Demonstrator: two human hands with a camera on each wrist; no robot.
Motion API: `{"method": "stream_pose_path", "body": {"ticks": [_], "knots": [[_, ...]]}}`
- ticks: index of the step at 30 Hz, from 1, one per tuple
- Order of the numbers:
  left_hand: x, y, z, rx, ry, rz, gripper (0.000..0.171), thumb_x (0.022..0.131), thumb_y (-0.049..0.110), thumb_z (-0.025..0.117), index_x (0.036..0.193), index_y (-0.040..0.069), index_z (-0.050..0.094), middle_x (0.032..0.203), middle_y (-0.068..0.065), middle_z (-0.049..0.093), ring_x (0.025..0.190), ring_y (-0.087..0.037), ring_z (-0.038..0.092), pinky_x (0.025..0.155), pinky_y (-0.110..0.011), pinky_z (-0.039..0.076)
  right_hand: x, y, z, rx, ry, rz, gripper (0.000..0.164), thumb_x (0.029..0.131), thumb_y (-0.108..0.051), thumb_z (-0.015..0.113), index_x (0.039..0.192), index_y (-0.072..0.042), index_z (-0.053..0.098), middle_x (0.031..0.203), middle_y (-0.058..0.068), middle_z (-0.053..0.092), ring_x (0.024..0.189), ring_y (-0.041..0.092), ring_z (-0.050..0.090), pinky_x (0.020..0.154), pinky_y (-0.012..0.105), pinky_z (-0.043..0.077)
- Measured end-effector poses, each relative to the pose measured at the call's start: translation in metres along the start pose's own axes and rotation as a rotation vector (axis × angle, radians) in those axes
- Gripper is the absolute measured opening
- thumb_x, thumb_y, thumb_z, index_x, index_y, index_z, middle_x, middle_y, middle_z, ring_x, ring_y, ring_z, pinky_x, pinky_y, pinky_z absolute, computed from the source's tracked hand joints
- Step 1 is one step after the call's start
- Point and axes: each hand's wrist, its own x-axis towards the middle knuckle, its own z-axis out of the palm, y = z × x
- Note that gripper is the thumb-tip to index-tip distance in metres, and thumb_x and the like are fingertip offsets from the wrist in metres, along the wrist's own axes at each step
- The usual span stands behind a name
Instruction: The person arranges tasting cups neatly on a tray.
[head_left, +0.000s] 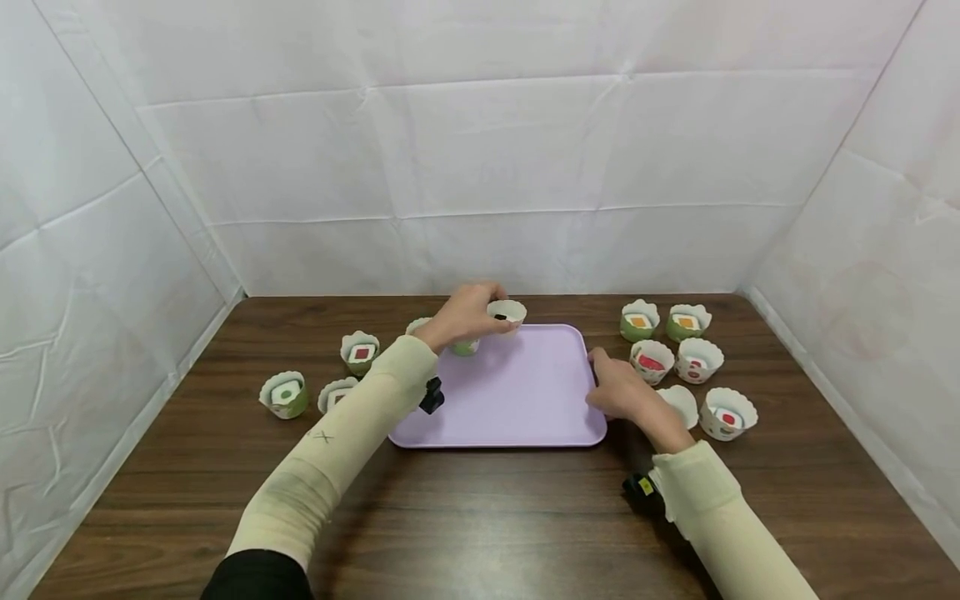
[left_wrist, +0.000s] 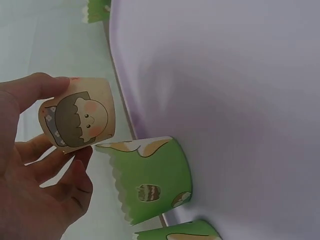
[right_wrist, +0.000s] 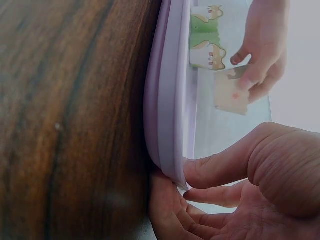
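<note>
My left hand (head_left: 467, 315) pinches a cream paper baking cup (head_left: 507, 312) by its side, above the far edge of the lilac tray (head_left: 517, 392). In the left wrist view this cup (left_wrist: 82, 115) shows a printed cartoon face and is held between thumb and fingers. Close beside it, a green paper cup (left_wrist: 150, 180) stands on the tray by the rim; my left hand partly covers this in the head view. My right hand (head_left: 622, 387) grips the tray's right edge. In the right wrist view, its thumb lies over the tray rim (right_wrist: 172, 100) with fingers below.
Right of the tray stand several paper cups, including a green one with an orange square (head_left: 687, 322) and a white one with red inside (head_left: 727, 414). At left are more green cups (head_left: 285, 395), one partly behind my left forearm. White sheeting (head_left: 495, 150) walls the wooden table (head_left: 480, 517).
</note>
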Motion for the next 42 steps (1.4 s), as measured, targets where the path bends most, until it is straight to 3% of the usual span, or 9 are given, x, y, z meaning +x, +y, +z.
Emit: {"method": "stream_pose_path", "body": {"ticks": [5, 12, 25, 42], "knots": [[0.003, -0.003, 0.006, 0.062, -0.015, 0.007, 0.051, 0.09, 0.037, 0.079, 0.129, 0.008, 0.064, 0.127, -0.009, 0.069, 0.106, -0.024, 0.059, 0.091, -0.037, 0.052, -0.001, -0.001, 0.0, 0.005, -0.005, 0.006, 0.067, 0.087, -0.001, 0.059, 0.148, 0.01, 0.036, 0.118, 0.028, 0.062, 0.082, 0.026, 0.062, 0.06, 0.027, 0.052], [0.007, -0.005, 0.01, 0.152, -0.04, 0.003, 0.053, 0.089, 0.04, 0.079, 0.132, 0.011, 0.065, 0.135, -0.007, 0.067, 0.122, -0.026, 0.058, 0.103, -0.042, 0.052, -0.001, -0.002, -0.001, 0.002, -0.006, 0.008, 0.067, 0.086, 0.0, 0.059, 0.148, 0.01, 0.036, 0.118, 0.028, 0.062, 0.082, 0.027, 0.062, 0.06, 0.027, 0.051], [0.003, -0.003, 0.01, 0.169, -0.046, 0.034, 0.054, 0.087, 0.038, 0.082, 0.131, 0.011, 0.069, 0.132, -0.008, 0.07, 0.119, -0.026, 0.061, 0.099, -0.041, 0.055, 0.0, -0.004, -0.001, -0.001, -0.024, 0.032, 0.067, 0.088, -0.001, 0.06, 0.149, 0.008, 0.035, 0.123, 0.029, 0.061, 0.086, 0.028, 0.063, 0.06, 0.027, 0.052], [0.005, -0.005, 0.014, 0.26, -0.092, 0.018, 0.061, 0.089, 0.044, 0.078, 0.14, 0.013, 0.064, 0.14, -0.009, 0.065, 0.125, -0.03, 0.059, 0.102, -0.044, 0.054, 0.002, -0.004, -0.001, -0.025, -0.012, 0.005, 0.066, 0.087, -0.002, 0.062, 0.148, 0.01, 0.037, 0.126, 0.031, 0.062, 0.092, 0.031, 0.062, 0.065, 0.03, 0.054]]}}
